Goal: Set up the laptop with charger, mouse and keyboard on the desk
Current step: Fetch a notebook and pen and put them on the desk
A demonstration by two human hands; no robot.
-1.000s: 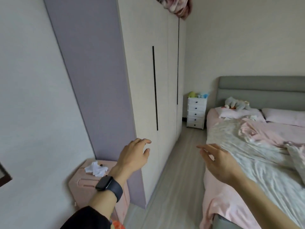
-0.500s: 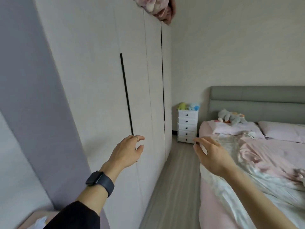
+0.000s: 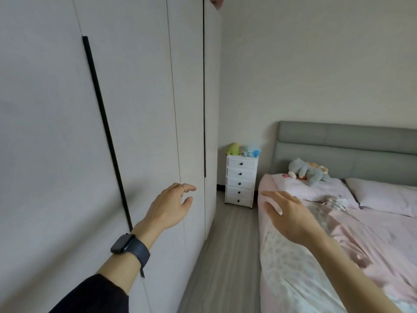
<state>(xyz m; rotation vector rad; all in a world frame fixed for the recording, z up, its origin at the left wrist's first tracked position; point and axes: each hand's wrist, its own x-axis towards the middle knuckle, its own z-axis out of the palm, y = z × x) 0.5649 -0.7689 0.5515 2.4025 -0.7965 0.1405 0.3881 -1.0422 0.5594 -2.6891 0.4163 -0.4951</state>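
Between wardrobe and bed, left hand and right hand hover — grips loosely apart.

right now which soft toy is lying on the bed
The grey soft toy, lying on the pink pillow. The green toy and the blue toy sit on top of the white drawer unit.

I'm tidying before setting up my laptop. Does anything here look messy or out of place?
The bed is unmade: its pink cover lies rumpled and a patterned white blanket trails along the near edge. A grey plush toy lies slumped on the pillow. The wardrobe and drawer unit look orderly.
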